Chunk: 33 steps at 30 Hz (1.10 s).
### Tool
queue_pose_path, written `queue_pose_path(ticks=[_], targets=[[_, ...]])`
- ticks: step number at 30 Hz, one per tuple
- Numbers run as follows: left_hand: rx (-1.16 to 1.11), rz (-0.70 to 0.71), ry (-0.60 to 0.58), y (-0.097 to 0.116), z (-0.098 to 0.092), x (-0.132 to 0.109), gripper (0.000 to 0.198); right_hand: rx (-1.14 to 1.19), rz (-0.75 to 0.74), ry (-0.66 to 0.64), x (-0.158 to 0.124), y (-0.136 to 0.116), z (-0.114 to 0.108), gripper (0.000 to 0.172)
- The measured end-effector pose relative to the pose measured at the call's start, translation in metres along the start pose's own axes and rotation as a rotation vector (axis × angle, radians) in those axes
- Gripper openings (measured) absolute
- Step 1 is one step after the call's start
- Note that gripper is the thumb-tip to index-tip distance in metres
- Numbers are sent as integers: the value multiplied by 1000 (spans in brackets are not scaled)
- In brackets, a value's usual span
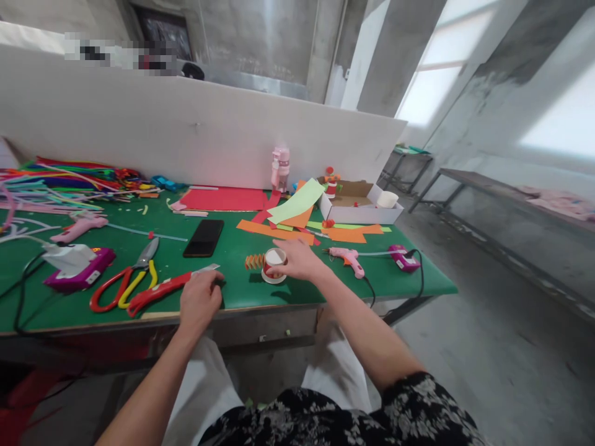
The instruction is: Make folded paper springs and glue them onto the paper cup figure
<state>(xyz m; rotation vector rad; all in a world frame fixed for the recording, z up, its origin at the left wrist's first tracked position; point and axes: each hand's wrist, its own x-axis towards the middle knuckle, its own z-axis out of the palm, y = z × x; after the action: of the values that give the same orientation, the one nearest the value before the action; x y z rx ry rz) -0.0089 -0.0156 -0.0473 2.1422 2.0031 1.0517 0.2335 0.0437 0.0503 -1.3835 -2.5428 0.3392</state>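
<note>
A small white paper cup (275, 257) with a red band and a wider white base stands near the front of the green table. From its left side sticks out an orange strip folded in zigzags (254, 262). My right hand (300, 260) reaches over the cup from the right, its fingers closed on the cup's rim and side. My left hand (201, 300) rests at the table's front edge with its fingers curled in. Beside and partly behind it lies a red utility knife (160, 291), blade out; I see no grip on it.
Red-and-yellow-handled pliers-like cutters (134, 272), a black phone (203, 238), and pink glue guns (348, 259) (80, 228) lie around my hands. Coloured paper strips (297, 204), a white box (362, 214), a pink bottle (280, 167) and pipe cleaners (60, 179) are farther back.
</note>
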Motion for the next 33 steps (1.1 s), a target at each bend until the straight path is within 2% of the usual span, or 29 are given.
queue_pose_path(ticks=[4,7,10,12,13,15,17,20,23,26,31,33], targets=[[-36,-17,-6,0,-1,1,22,-16,-2,-55,5,-4,-1,36],[-152,-140,18,1,-5,4,23,103,5,-29,5,2,-10,40],[-233,-278,120,2,-14,10,25,424,77,145,2,21,-33,48],[-230,-289,181,2,-21,14,25,606,154,321,-3,38,-51,52],[-227,-280,193,2,-23,16,24,648,172,386,-7,45,-58,54],[-250,-268,171,3,-26,20,25,655,176,429,-14,54,-64,53],[-300,-256,104,7,-26,24,27,608,162,380,-20,55,-58,48],[-317,-181,35,18,-21,30,29,469,142,268,-23,44,-31,40],[-284,-44,-7,33,-16,38,32,309,90,161,-20,28,-5,54],[-292,48,-50,43,-15,47,40,239,61,79,-14,16,10,60],[-327,-61,51,41,-18,51,38,184,77,58,-5,8,14,42],[-347,-107,84,37,-19,47,37,160,63,56,-5,8,11,40]])
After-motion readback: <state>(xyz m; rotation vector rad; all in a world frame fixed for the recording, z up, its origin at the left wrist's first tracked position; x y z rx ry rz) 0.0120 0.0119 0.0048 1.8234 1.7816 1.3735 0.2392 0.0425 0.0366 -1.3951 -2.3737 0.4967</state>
